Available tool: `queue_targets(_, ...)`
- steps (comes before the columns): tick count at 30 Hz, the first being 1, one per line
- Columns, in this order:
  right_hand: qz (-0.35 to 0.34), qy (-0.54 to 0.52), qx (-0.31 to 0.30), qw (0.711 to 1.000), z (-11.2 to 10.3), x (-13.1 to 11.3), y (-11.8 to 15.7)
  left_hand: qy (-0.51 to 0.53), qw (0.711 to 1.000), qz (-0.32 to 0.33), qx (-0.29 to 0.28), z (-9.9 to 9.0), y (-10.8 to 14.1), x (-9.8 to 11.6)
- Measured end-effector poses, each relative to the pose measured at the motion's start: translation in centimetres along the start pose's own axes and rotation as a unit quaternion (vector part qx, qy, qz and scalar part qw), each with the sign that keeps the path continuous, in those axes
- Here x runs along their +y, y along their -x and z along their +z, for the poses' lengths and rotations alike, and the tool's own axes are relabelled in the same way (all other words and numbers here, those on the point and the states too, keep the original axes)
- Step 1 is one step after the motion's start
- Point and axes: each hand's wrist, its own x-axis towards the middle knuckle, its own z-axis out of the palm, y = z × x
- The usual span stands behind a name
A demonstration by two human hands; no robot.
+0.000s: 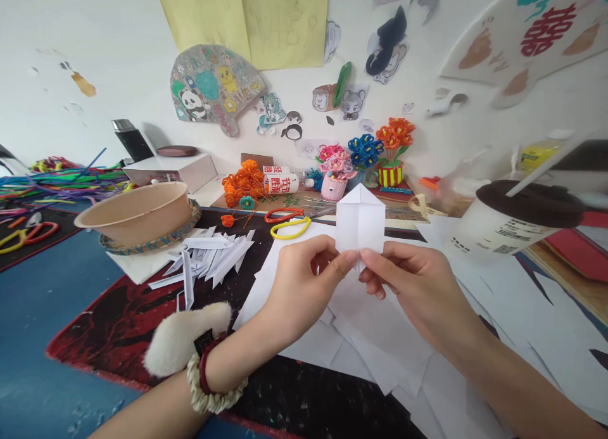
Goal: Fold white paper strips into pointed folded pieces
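A small folded piece of white paper (pixel 360 220) is held upright in front of me, its top corners turned down to a point and a crease running along its middle. My left hand (pixel 308 274) pinches its lower edge between thumb and fingers. At the same edge, just to the right, my right hand (pixel 413 271) grips it too, the two thumb tips nearly touching. Below both hands lie overlapping white paper sheets (pixel 380 337). To the left is a heap of folded paper strips (pixel 213 255).
A beige basin (pixel 137 214) stands at left on a woven mat. Scissors with red and yellow handles (pixel 289 223) lie behind my left hand. A lidded drink cup (pixel 513 220) with a straw stands at right. Pipe-cleaner flowers (pixel 337 163) line the wall. A white fluffy object (pixel 180 341) lies near my left wrist.
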Motion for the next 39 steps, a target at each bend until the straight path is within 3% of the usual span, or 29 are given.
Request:
queue_targets(29,-0.02,0.004,0.016,1.0,0.15,0.03,0.19,0.036,0.999,0.008,-0.023,0.05,0.14,-0.03)
queue_targets(39,-0.037,0.026,0.042,0.998,0.04,-0.16,0.17,0.04,0.997,0.053,-0.027,-0.15,-0.19,-0.27)
